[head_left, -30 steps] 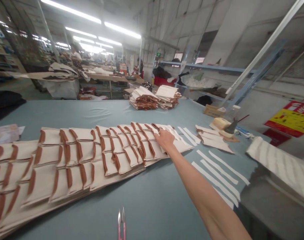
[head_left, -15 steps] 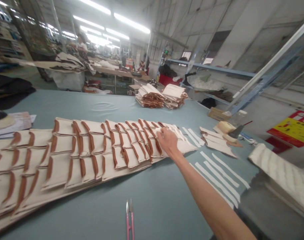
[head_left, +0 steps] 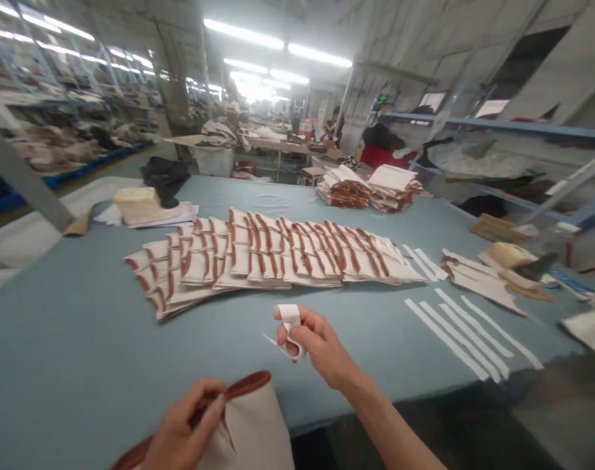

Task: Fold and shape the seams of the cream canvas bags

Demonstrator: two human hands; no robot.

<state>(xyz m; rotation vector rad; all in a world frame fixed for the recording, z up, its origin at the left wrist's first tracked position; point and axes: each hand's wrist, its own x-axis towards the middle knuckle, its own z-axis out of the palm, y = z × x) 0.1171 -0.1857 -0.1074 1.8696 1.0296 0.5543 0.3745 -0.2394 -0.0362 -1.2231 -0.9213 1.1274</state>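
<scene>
At the near edge of the table, my left hand (head_left: 192, 418) is closed on the top edge of a cream fabric piece (head_left: 258, 424) with brown trim, pinching it between thumb and fingers. My right hand (head_left: 319, 339), raised over the blue-green table cover, grips a white fabric strip (head_left: 290, 316) that curls around its fingers. Beyond both hands lies a long overlapping row of cream fabric pieces (head_left: 297, 261) with brown edges. Several loose white strips (head_left: 466, 339) lie flat to the right of my right hand.
Two folded fabric stacks (head_left: 343, 186) stand at the table's far edge. More cream pieces (head_left: 478, 277) and a yellowish block (head_left: 510, 254) lie at the right. Another pale block (head_left: 138, 202) rests on papers at the back left, near a slanted metal post (head_left: 23, 156).
My right hand has drawn back from the row toward me with a white strip. My left hand has come into view holding a fabric piece. The view has swung left; the pink thread snips are out of sight.
</scene>
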